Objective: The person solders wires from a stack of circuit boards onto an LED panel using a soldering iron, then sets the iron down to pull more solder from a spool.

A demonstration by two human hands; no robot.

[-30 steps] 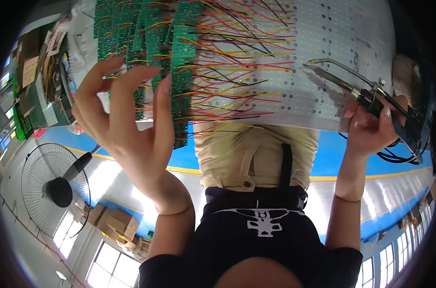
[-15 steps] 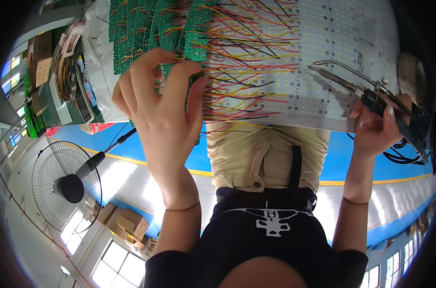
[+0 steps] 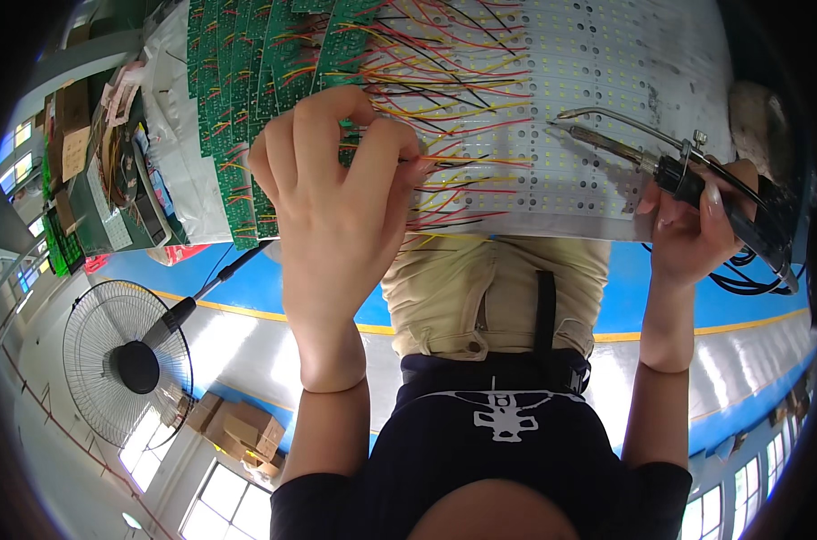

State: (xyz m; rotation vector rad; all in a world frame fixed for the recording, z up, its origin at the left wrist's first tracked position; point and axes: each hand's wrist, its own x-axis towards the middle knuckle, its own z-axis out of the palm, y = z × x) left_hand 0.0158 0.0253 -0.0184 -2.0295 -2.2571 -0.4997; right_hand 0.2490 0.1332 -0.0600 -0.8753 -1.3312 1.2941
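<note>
Fisheye view looking down at a person working at a surface with both bare hands. The left hand, at centre left, is bent over the right-hand edge of a row of overlapping green circuit boards; its thumb and index finger are pressed together, pinching thin wires, while the other fingers curl over the board edge. The wires, in red, yellow and black, fan out to the right from the boards, their loose ends lying across white strips dotted with small yellowish squares and grey circles. The right hand, on the far right, has its fingers wrapped around a soldering iron with a black handle and a thin curved metal tube fixed alongside. The iron slants up and left, its tip above or on the white strips, well apart from the left hand; whether it touches them cannot be told. Black cable loops beneath the right wrist. The person wears khaki trousers and a black T-shirt. At lower left are a round fan and cardboard boxes.
</note>
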